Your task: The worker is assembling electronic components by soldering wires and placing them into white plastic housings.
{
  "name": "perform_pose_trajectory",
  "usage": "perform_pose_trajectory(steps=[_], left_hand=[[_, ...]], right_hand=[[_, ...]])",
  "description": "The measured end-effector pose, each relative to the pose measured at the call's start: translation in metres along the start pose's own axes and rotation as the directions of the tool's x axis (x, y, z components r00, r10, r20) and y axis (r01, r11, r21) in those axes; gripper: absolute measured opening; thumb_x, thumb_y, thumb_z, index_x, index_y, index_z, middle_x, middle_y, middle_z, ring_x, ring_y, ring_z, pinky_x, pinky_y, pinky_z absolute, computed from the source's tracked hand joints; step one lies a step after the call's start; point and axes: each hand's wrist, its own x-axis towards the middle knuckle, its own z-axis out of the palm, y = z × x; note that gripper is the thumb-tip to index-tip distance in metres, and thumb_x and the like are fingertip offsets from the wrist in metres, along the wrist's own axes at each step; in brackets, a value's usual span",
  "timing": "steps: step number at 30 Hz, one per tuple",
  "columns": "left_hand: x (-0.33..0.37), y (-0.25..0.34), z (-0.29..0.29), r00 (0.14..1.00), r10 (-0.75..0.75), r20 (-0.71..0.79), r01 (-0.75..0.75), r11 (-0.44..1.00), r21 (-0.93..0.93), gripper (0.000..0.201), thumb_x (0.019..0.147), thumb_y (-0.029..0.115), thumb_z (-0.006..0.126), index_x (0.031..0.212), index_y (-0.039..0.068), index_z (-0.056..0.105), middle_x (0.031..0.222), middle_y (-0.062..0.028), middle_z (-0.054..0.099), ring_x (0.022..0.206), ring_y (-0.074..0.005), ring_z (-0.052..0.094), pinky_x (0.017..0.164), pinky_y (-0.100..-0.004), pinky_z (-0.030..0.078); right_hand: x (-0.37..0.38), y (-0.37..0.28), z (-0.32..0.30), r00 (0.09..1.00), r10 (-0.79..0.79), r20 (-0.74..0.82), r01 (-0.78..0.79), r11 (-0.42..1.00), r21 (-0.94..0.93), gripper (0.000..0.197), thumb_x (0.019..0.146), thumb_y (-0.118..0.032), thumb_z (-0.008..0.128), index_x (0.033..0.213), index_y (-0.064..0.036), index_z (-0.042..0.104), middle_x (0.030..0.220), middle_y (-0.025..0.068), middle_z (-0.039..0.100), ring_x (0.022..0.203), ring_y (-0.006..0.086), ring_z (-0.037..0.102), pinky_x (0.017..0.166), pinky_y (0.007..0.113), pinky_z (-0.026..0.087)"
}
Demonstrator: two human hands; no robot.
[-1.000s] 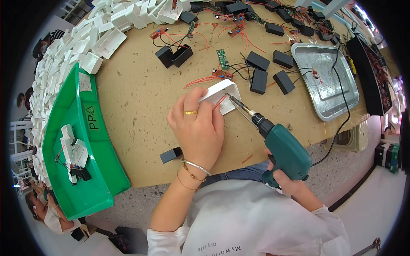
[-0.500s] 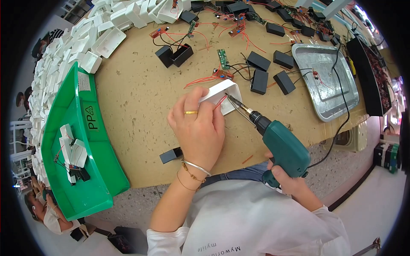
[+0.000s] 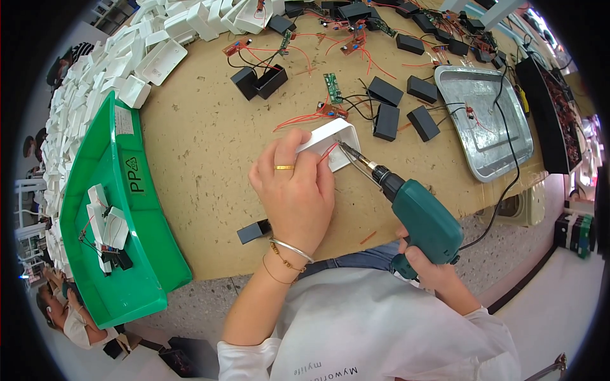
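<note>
My left hand point(image 3: 295, 184) is closed around a white plastic case point(image 3: 346, 134), tilted with its open side toward the right. Red wires point(image 3: 328, 151) run inside the case. A green pistol-shaped soldering gun point(image 3: 427, 219) is gripped in my right hand point(image 3: 427, 263), and its metal tip reaches inside the case near the wires' ends. Whether the tip touches metal there is too small to tell. By my left wrist lies a small open black box point(image 3: 253, 232). Just beyond the case rest a brown circuit board point(image 3: 332, 110) with red wires and a green circuit board point(image 3: 331, 87).
A green bin point(image 3: 143, 254) with several white cases stands at the left. White cases point(image 3: 168, 60) are heaped behind it. Black boxes point(image 3: 385, 120) with wires spread across the far side of the cardboard-covered table point(image 3: 203, 159). A metal tray point(image 3: 480, 168) sits at the right, crossed by a black cord point(image 3: 516, 149).
The soldering gun has shifted very slightly, its tip staying inside the white case. My left hand and the case hold almost still.
</note>
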Motion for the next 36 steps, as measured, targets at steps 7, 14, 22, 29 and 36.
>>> perform_pose_trajectory(steps=[7,14,22,29,36], left_hand=[[0.0,-0.001,0.001,1.0,-0.007,0.0,0.007,1.0,-0.011,0.011,0.073,0.008,0.065,0.08,0.004,0.058,0.112,-0.0037,0.054,0.104,-0.0279,0.048,0.088,-0.0427,0.033],[0.0,-0.001,0.0,1.0,-0.004,-0.014,0.004,1.0,-0.016,0.01,0.074,0.008,0.065,0.08,0.004,0.058,0.111,-0.0041,0.054,0.104,-0.0278,0.049,0.088,-0.0424,0.033],[0.0,-0.001,0.0,1.0,-0.02,0.005,0.02,1.0,-0.006,0.01,0.074,0.009,0.065,0.08,0.004,0.059,0.111,-0.0045,0.055,0.104,-0.0277,0.049,0.088,-0.0426,0.032],[0.001,-0.001,-0.001,1.0,-0.025,0.015,0.025,1.0,-0.011,0.01,0.074,0.009,0.065,0.079,0.004,0.058,0.111,-0.0045,0.055,0.104,-0.0279,0.049,0.089,-0.0429,0.032],[0.0,-0.001,0.0,1.0,-0.015,0.001,0.015,0.999,-0.031,0.011,0.074,0.009,0.066,0.081,0.004,0.058,0.112,-0.0062,0.054,0.103,-0.0281,0.049,0.089,-0.0427,0.033]], right_hand=[[0.0,0.003,-0.005,0.995,0.023,0.102,-0.02,0.999,-0.029,0.036,0.083,-0.022,0.064,0.108,0.0024,0.057,0.086,0.0044,0.059,0.071,0.0099,0.054,0.065,0.025,0.045],[-0.001,0.01,-0.013,0.987,0.027,0.158,-0.016,0.997,-0.071,0.056,0.084,-0.039,0.063,0.118,0.0043,0.052,0.093,0.007,0.058,0.073,0.0119,0.053,0.066,0.027,0.044],[-0.001,0.008,-0.009,0.991,0.023,0.128,-0.018,0.999,-0.034,0.064,0.082,-0.044,0.064,0.121,0.005,0.05,0.099,0.0093,0.06,0.073,0.0118,0.054,0.065,0.027,0.044],[-0.002,0.003,-0.01,0.99,0.066,0.128,-0.066,0.998,-0.006,0.064,0.081,-0.042,0.065,0.121,0.0061,0.05,0.108,0.013,0.058,0.073,0.0132,0.055,0.065,0.027,0.045],[-0.004,0.007,-0.01,0.992,0.031,0.12,-0.041,0.996,0.08,0.062,0.081,-0.038,0.066,0.121,0.0065,0.05,0.111,0.0152,0.056,0.074,0.0142,0.056,0.063,0.027,0.046]])
